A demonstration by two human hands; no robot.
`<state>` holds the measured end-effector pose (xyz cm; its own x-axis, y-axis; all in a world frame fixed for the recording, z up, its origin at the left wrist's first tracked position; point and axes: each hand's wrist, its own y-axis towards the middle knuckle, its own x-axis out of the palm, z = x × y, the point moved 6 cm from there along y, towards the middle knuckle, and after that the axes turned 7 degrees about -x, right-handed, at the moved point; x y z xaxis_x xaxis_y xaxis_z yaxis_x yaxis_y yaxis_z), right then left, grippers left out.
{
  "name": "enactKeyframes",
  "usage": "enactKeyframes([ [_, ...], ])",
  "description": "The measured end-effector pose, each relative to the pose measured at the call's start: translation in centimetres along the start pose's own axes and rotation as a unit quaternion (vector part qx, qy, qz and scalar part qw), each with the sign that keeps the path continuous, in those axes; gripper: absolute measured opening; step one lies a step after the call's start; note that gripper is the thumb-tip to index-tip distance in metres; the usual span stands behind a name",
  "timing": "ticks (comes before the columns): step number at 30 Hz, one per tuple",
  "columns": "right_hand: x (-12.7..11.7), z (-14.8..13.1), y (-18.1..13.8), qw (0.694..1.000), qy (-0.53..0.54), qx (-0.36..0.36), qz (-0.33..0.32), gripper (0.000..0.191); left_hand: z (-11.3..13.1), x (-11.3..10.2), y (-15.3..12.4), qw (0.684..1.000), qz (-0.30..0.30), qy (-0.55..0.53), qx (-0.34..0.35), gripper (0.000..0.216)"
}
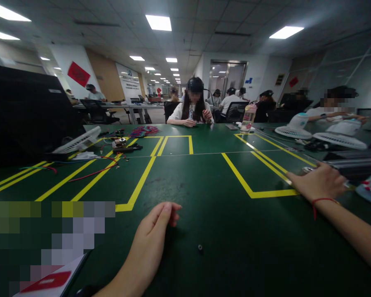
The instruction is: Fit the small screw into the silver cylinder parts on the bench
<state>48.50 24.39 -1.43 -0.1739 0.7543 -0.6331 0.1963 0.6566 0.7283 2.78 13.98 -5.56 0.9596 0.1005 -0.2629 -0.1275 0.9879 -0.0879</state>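
My left hand (156, 229) hovers or rests low over the green table, left of the middle. Its fingers are loosely curled, with the thumb on top, and nothing shows in them. A small black cylindrical part with a hole in its end (200, 248) lies on the table to its right. At the right, my right hand (320, 181), a red cord at its wrist, reaches out with fingers apart and slightly blurred. A small round metallic thing (308, 169) is just beyond its thumb side; I cannot tell whether they touch.
Yellow tape marks the table (185, 181). A motor-like part (120, 143), wires (94, 171) and a white grille (77, 142) lie left. White fans (293, 127) and a bottle (249, 117) stand right. A co-worker (193, 105) sits opposite. A pixelated patch covers the lower left.
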Motion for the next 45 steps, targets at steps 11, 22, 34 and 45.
enactKeyframes([
  [11, -1.9, -26.9, -14.1, 0.779, 0.352, -0.298, -0.424, 0.028, 0.6, -0.2, -0.3, 1.000, 0.020, -0.003, 0.014, 0.037],
  [22, 1.3, -23.8, -15.6, 0.374, 0.706, 0.320, -0.509, 0.024, 0.3, -0.2, -0.4, 1.000, 0.000, 0.001, 0.003, 0.036],
  [34, 1.7, -23.2, -14.1, 0.424, 0.700, 0.273, -0.506, 0.030, 0.3, -0.3, -0.3, 1.000, -0.003, -0.005, 0.013, 0.036],
  [45, -1.2, 1.6, 4.3, 0.973, -0.151, 0.006, -0.175, 0.034, 0.8, 0.1, -0.4, 1.000, -0.003, -0.001, 0.020, 0.038],
])
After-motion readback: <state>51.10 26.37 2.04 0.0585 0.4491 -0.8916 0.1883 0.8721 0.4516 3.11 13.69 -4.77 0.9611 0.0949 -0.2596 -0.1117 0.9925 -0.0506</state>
